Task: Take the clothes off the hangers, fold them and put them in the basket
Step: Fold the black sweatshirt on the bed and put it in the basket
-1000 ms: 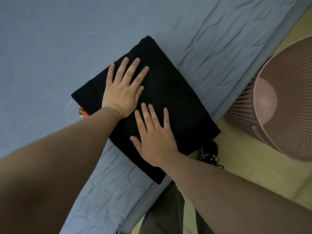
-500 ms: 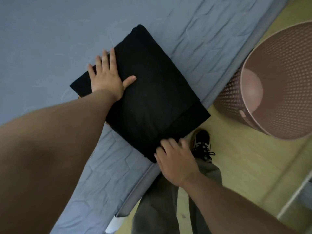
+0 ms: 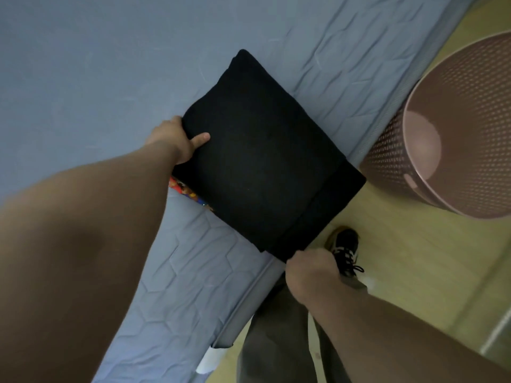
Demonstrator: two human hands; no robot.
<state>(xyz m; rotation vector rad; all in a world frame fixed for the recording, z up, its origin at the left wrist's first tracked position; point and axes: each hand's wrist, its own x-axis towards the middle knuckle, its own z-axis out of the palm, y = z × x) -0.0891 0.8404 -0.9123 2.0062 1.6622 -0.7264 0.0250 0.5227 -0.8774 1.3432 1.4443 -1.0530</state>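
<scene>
A folded black garment sits at the edge of the blue-grey mattress, its near corner hanging out past the mattress edge. My left hand grips its left edge, thumb on top and fingers tucked underneath. My right hand grips the near corner from below, fingers curled out of sight. A strip of colourful print shows under the garment's left side. The brown perforated basket stands on the floor to the right, lit inside, with nothing visible in it.
The yellowish wooden floor lies between mattress and basket. My black shoe with white laces and grey trouser legs are below the garment. A white edge crosses the floor at lower right.
Both hands left the top of the garment and went to its edges. They now grip it, and the garment has shifted toward the mattress edge and the basket.
</scene>
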